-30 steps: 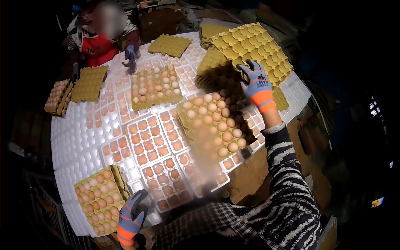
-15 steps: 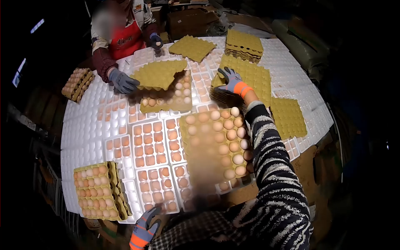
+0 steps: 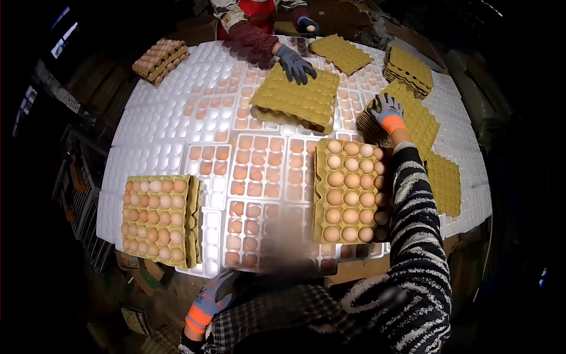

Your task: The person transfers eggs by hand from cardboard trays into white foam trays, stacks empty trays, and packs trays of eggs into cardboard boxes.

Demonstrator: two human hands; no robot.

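My right hand (image 3: 389, 112), in a grey glove with an orange cuff, grips the edge of the top empty egg tray on a stack of egg trays (image 3: 375, 125); its fingertips are partly hidden. Below that arm lies a yellow tray full of eggs (image 3: 350, 192), its right side partly covered by my sleeve. My left hand (image 3: 209, 301) hovers by the table's front edge, fingers apart and holding nothing. White plastic egg packs (image 3: 257, 165) filled with brown eggs cover the table between my hands.
Stacked full egg trays (image 3: 154, 218) stand at the left front, more (image 3: 160, 61) at the far left. Across the table, a co-worker's gloved hand (image 3: 295, 64) rests on a yellow tray (image 3: 298, 94); the other (image 3: 308, 27) holds an egg. More empty trays (image 3: 408, 71) stand back right.
My view has shifted, so things appear farther right. The co-worker's tilted tray now lies flat over the eggs. My right hand's fingers have curled more at the stack.
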